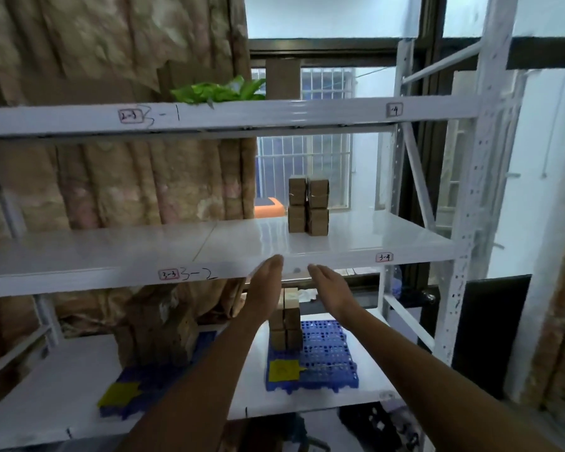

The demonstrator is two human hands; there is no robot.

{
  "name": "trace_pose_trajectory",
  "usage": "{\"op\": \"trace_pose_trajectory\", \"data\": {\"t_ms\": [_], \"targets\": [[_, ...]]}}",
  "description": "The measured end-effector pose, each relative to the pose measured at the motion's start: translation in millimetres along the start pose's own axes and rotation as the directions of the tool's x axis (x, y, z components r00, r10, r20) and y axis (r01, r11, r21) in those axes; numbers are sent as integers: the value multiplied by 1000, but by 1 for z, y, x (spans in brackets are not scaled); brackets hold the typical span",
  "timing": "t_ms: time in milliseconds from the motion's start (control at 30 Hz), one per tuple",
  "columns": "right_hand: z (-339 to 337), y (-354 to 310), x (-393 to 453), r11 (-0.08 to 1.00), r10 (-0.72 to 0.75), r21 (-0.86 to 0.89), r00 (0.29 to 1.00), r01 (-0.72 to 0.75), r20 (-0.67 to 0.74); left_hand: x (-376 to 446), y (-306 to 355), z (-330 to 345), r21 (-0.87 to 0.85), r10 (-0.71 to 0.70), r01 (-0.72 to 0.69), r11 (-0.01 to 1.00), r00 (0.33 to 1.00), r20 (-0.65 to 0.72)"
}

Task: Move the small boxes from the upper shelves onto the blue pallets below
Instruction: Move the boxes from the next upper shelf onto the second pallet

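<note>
Small boxes (308, 205) sit above both empty hands' fingers (274, 263).

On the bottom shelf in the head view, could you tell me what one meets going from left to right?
Left blue pallet with a yellow label → blurred brown box stack on it → small boxes stack → right blue pallet that carries it.

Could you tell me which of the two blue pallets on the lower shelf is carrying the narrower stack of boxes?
The right blue pallet, below the hands: it carries a slim stack of small boxes, while the left pallet carries a wider brown pile.
</note>
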State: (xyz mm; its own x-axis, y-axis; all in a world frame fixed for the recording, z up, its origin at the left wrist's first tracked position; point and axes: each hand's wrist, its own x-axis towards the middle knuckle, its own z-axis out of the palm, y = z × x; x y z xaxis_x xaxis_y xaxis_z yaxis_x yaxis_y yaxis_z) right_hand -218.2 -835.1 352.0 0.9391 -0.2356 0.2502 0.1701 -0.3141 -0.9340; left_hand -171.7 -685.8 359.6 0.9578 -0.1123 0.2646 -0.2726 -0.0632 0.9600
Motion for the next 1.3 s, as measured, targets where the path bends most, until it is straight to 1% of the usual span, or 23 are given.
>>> {"op": "trace_pose_trajectory", "data": {"t_ms": [100, 167, 233, 333, 400, 467, 500, 600, 700, 833, 900, 967, 1067, 1200, 1300], "targets": [[-4, -16, 13, 997, -77, 14, 996, 78, -40, 16, 18, -1, -67, 35, -36, 997, 999, -18], [-5, -22, 26, 995, -96, -5, 992, 96, -85, 30, 25, -1, -106, 52, -55, 993, 998, -30], [-5, -24, 42, 988, -153, -8, 975, 154, -161, 47, 27, 0, -117, 71, -74, 990, 997, -22], [-8, -27, 74, 971, -241, -70, 914, 230, -325, 81, 27, 4, -185, 102, -100, 978, 995, 4], [-11, -28, 101, 965, -262, -80, 879, 251, -398, 109, 24, 7, -146, 130, -127, 981, 991, 10], [-15, -29, 131, 971, -234, -71, 866, 227, -441, 139, 22, 10, -85, 163, -161, 983, 986, 20], [-18, -29, 147, 974, -223, -78, 861, 211, -457, 154, 22, 12, -82, 173, -170, 982, 985, 25], [-26, -27, 193, 983, -186, -74, 869, 171, -458, 204, 22, 18, -118, 160, -158, 980, 987, 13], [-27, -25, 230, 988, -148, -22, 882, 154, -448, 245, 17, 28, -85, 191, -188, 979, 981, 29], [-29, -22, 268, 975, -209, -25, 869, 222, -449, 291, 14, 42, -63, 228, -225, 972, 972, 51], [-29, -21, 279, 966, -245, -33, 859, 258, -450, 304, 9, 49, -58, 229, -224, 973, 969, 94], [-27, -17, 287, 958, -261, -18, 849, 285, -460, 310, -1, 55, -46, 267, -263, 964, 958, 106], [-26, -11, 294, 955, -264, -4, 839, 298, -476, 319, -12, 59, -46, 327, -325, 945, 944, 44], [-30, -11, 297, 954, -274, -29, 831, 297, -485, 318, -15, 61, 38, 385, -384, 923, 923, -22], [-30, -9, 296, 955, -267, -13, 833, 298, -485, 315, -11, 62, 87, 424, -420, 903, 905, -39]]}}
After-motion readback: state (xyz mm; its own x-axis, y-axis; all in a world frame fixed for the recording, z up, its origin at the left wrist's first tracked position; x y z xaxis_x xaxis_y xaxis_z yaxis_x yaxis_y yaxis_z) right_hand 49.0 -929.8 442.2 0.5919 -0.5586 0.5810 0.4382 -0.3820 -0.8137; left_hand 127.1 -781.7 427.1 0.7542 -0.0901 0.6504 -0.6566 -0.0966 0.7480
